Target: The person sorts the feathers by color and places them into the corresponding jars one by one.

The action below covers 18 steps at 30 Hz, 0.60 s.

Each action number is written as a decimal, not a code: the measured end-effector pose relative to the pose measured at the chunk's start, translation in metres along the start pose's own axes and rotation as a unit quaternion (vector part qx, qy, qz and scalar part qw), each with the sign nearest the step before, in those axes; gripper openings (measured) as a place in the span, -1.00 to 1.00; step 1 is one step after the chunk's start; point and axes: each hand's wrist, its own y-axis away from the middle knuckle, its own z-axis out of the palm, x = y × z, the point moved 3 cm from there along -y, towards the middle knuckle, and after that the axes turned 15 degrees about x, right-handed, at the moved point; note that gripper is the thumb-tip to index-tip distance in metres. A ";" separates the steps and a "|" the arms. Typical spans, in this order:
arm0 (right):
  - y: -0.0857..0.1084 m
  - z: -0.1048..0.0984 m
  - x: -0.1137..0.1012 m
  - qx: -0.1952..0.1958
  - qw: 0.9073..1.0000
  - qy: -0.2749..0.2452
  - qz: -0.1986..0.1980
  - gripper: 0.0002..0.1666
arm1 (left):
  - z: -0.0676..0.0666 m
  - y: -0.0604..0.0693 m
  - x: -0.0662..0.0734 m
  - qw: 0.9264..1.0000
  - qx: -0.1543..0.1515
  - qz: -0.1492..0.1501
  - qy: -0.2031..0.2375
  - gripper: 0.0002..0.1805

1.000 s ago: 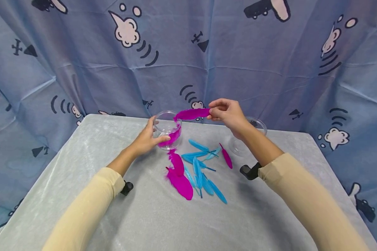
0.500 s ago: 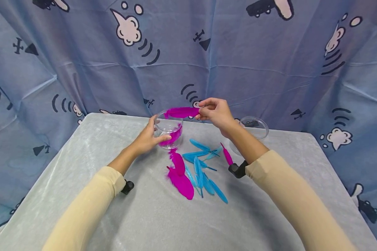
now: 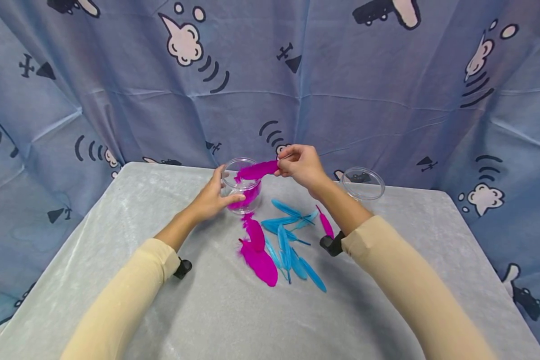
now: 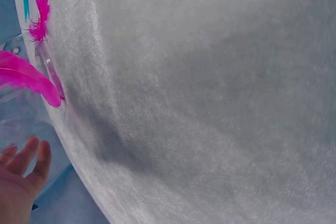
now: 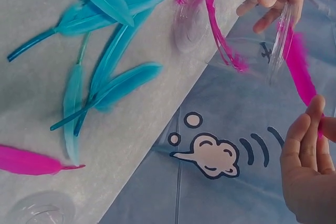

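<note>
A clear round jar (image 3: 232,187) stands at the table's far edge with magenta feather inside it. My left hand (image 3: 209,200) holds the jar from its left side, thumb across the near wall. With thumb and fingertips, my right hand (image 3: 302,164) pinches a magenta feather (image 3: 257,171) by its end. The feather's fluffy tip hangs at the jar's mouth; the right wrist view shows it reaching the rim. Two magenta feathers (image 3: 260,262) lie in front of the jar. Several blue feathers (image 3: 284,245) are spread beside them.
A second clear jar (image 3: 362,198) stands at the back right, partly behind my right forearm. One more magenta feather (image 3: 326,222) lies near my right wrist's black camera mount (image 3: 331,245). A patterned blue curtain (image 3: 252,60) hangs behind the grey table (image 3: 216,310).
My right hand has moved left with the magenta feather and then lowered slightly, bringing the feather's tip to the jar's mouth. My left hand stays on the jar.
</note>
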 end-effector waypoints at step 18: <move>0.003 0.017 0.004 -0.066 0.997 0.034 -0.010 -0.77 | 0.000 0.000 0.001 1.000 0.000 -0.009 0.003 0.12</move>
